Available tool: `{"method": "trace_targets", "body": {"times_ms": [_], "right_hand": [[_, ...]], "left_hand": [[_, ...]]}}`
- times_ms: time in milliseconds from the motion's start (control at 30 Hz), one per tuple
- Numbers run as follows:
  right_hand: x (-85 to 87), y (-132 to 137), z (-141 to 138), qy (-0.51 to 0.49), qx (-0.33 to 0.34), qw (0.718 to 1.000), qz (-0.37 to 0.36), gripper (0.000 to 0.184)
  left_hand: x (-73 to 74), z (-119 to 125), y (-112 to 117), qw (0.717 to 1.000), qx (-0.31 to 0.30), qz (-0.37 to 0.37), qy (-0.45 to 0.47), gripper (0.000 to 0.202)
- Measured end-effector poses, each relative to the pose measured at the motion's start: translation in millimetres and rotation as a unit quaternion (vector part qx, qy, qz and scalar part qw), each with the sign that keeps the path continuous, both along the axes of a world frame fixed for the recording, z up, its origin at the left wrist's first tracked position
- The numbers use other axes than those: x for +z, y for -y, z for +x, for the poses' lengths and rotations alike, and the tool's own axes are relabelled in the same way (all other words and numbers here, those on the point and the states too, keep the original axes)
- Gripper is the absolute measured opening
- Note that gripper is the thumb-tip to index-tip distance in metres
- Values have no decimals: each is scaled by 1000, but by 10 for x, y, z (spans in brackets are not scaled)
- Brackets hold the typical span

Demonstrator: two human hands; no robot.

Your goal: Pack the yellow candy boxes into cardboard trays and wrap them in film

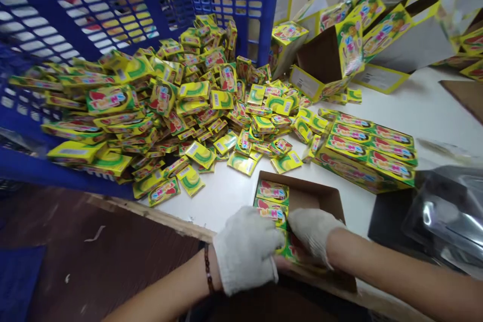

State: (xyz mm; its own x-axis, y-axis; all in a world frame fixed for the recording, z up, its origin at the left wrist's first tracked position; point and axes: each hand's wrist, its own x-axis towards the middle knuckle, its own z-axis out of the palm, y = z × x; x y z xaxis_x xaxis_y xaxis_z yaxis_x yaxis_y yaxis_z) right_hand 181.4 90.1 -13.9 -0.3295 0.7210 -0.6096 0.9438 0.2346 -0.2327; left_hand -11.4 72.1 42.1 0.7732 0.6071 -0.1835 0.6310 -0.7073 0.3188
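Both my hands wear white knit gloves and meet over the near end of an open brown carton (320,196). My left hand (245,249) is curled round several small yellow-green packets (271,192) that stand in a row inside the carton. My right hand (311,231) presses on the same row from the right, fingers bent. A large heap of the same small packets (181,105) spills across the white table beyond the carton, out of a tipped blue crate.
The blue plastic crate (124,5) fills the upper left. Filled display boxes (370,153) lie right of the heap. Open printed cartons (339,55) stand at the back right. Clear plastic film (449,211) sits at the right edge. A wooden table edge (158,214) runs near me.
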Motion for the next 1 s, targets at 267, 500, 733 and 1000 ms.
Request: {"method": "trace_targets", "body": {"times_ms": [267, 500, 733, 1000], "right_hand": [[214, 11, 9, 50, 60, 995, -61, 22], [522, -266, 23, -173, -95, 976, 92, 24], [930, -473, 231, -304, -72, 942, 125, 31], [813, -671, 163, 120, 123, 983, -57, 15]], "left_hand": [[-67, -1223, -1131, 928, 284, 206, -126, 45], [-43, -818, -841, 866, 432, 76, 239, 31], [-57, -69, -442, 894, 259, -82, 357, 36], [-557, -222, -1271, 981, 149, 115, -41, 32]]}}
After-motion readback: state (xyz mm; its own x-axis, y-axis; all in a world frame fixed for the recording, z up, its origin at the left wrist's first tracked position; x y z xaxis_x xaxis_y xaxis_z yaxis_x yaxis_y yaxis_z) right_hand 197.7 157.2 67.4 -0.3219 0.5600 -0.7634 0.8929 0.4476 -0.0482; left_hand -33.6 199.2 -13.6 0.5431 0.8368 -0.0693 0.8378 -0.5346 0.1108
